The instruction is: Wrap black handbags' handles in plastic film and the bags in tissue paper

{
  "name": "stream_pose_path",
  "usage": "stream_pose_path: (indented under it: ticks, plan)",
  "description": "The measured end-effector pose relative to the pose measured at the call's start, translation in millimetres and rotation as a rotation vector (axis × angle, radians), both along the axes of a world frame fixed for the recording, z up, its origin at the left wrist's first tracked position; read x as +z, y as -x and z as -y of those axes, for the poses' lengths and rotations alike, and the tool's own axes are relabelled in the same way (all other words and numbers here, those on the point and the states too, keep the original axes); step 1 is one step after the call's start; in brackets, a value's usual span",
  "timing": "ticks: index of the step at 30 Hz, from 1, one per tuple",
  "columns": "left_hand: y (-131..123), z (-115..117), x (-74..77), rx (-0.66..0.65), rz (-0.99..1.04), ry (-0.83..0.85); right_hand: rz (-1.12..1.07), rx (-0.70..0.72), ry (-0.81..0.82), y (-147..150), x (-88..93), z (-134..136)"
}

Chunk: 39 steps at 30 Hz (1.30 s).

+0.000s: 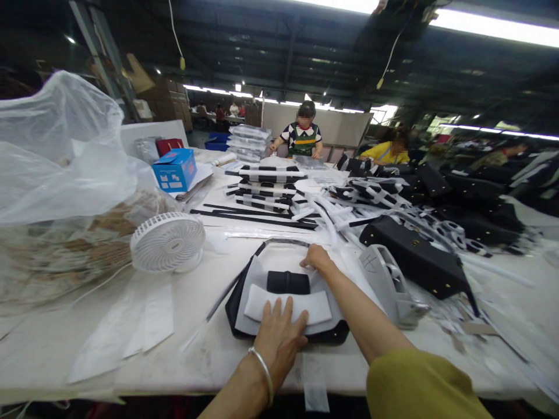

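In the head view, one black bag lies by the middle of the near edge of the tabletop, carrying one whitish sheet, one white pad and one small black piece just beyond the pad. Farther back, around the middle of the tabletop, three black bundles with white wrapping sit in a row one behind another, with several long black strips in front of them. Toward the left edge there are one white fan, one blue box and one large clear plastic bag. To the right of the near bag stand one grey tape dispenser and, beside it, a second black bag; toward the far right corner more black pieces are heaped, too jumbled to count. Two co-workers are near the far side, one in a patterned top and one in yellow. The left hand, with one bangle at the wrist, lies palm down with its fingers spread on the near part of the white pad, gripping nothing. The right hand reaches to the far end of the near bag with its fingers bent down at the sheet; whether they pinch anything cannot be told.
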<state>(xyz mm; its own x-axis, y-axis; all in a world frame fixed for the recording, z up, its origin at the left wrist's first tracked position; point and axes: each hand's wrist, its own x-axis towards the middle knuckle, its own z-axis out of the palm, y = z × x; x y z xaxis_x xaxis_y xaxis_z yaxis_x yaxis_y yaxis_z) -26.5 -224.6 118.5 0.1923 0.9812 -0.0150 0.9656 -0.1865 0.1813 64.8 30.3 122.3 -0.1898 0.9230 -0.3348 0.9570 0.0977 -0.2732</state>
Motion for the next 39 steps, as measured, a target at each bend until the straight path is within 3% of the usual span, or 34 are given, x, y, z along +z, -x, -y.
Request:
stream_pose_path:
  ticks: [5, 9, 14, 20, 24, 30, 35, 39]
  plan:
    - [-6.0, -17.8, 30.5, -0.093, -0.119, 0.115, 0.032, -0.060, 0.257, 9.2, 6.4, -2.4]
    - [-10.6, -25.0, 38.4, -0.129, -0.173, 0.151, -0.036, -0.080, 0.333, 7.1, 10.1, 0.4]
    - [-6.6, -26.3, 38.1, -0.129, -0.079, 0.076, -0.299, -0.060, 0.324, -6.4, 13.2, 14.0]
    - [-0.7, -38.2, 38.2, -0.132, -0.013, -0.006, -0.698, 0.013, 0.204, -36.8, 28.6, 36.0]
    - [1.9, -44.1, 32.4, -0.115, 0.050, -0.064, -0.830, 0.075, 0.159, -47.9, 36.5, 51.8]
    - [5.9, -42.9, 16.6, -0.023, 0.182, -0.116, -0.847, 0.219, 0.106, -58.1, 45.0, 86.7]
    - [8.9, -39.3, 8.4, 0.028, 0.269, -0.151, -0.662, 0.334, -0.079, -73.9, 44.1, 124.4]
    - [9.4, -36.9, 6.8, 0.064, 0.303, -0.181, -0.568, 0.372, -0.064, -85.1, 39.3, 134.0]
